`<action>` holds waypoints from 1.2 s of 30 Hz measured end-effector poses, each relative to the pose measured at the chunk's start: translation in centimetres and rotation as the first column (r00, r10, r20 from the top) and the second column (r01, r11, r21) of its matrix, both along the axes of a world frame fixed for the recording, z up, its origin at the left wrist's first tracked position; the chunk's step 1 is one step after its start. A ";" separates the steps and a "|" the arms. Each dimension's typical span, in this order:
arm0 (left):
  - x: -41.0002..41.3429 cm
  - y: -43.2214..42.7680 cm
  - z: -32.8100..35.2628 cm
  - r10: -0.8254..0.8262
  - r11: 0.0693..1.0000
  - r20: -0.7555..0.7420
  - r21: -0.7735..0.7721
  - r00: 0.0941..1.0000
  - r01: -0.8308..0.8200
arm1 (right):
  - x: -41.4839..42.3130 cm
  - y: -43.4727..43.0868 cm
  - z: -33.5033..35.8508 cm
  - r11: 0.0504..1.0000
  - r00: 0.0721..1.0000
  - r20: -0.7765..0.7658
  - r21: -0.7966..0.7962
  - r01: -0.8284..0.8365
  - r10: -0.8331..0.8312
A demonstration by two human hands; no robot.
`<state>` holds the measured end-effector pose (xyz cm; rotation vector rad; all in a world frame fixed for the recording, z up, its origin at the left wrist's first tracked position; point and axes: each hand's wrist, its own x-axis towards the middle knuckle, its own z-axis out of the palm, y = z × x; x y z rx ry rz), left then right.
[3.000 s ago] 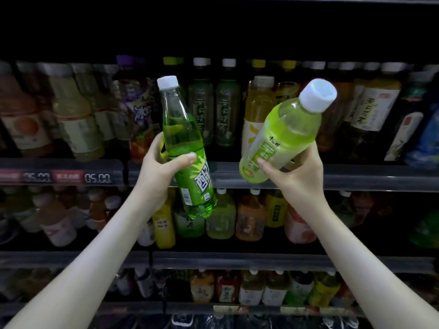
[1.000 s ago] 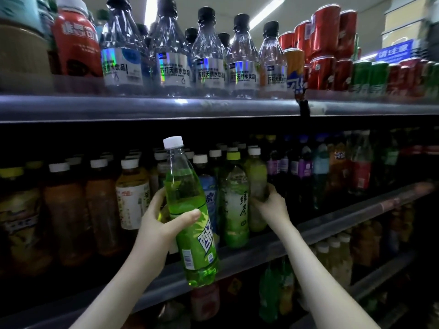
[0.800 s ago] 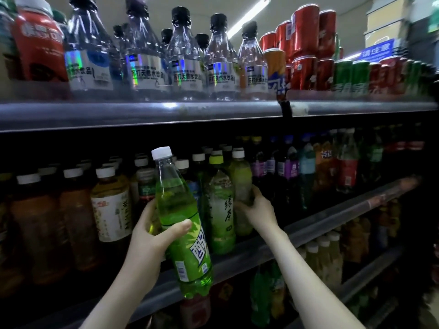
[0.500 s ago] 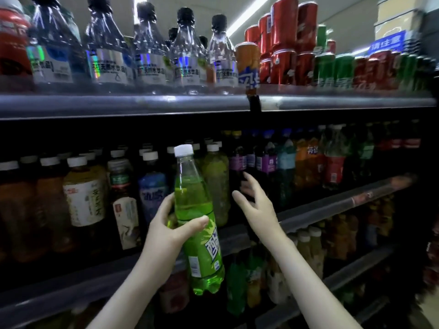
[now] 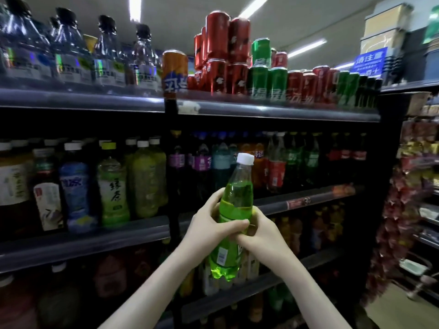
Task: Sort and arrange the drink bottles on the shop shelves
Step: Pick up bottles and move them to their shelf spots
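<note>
Clear plastic bottle of green soda with white cap [image 5: 235, 210] upright in the aisle, left hand [image 5: 212, 224] and right hand [image 5: 260, 230] both wrapped round its middle, dark shelf edge [image 5: 308, 203] just beyond, open aisle floor [image 5: 389, 307] right of the hands

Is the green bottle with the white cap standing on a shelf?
No, the green bottle is in the air in front of the shelf, gripped by the left hand and the right hand.
</note>
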<state>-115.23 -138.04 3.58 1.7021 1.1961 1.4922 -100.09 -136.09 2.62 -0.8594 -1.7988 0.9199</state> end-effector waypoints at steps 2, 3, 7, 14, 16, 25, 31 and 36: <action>1.1 0.6 0.8 0.011 1.000 -0.112 -0.017 0.994 -0.013 | 1.2 0.6 0.0 0.999 0.998 -0.022 0.010 0.053 -0.052; 1.4 1.0 1.2 0.014 1.000 -0.175 -0.025 0.985 -0.019 | 1.7 1.0 0.0 0.997 0.996 -0.036 0.020 0.080 -0.080; 2.2 3.4 1.6 0.107 0.994 -0.311 0.005 0.945 -0.110 | 2.9 3.3 -0.2 0.976 0.970 -0.127 0.050 0.213 -0.205; 3.7 10.2 1.0 0.352 0.936 -0.325 0.106 0.878 -0.336 | 8.1 10.7 0.1 0.815 0.793 -0.354 0.125 0.566 -0.496; 5.8 12.5 0.8 0.338 0.941 -0.345 0.122 0.876 -0.315 | 10.4 12.7 0.5 0.778 0.750 -0.406 0.133 0.614 -0.523; 15.3 24.7 1.1 0.451 0.890 -0.364 0.119 0.815 -0.440 | 17.6 24.8 1.9 0.848 0.845 -0.289 0.160 0.506 -0.450; 19.1 32.3 2.3 0.542 0.826 -0.463 0.143 0.701 -0.545 | 18.8 33.2 2.6 0.952 0.951 -0.152 0.104 0.287 -0.270; 20.2 36.7 1.4 0.570 0.791 -0.484 0.105 0.664 -0.603 | 18.2 38.4 2.9 0.975 0.975 -0.090 0.067 0.211 -0.205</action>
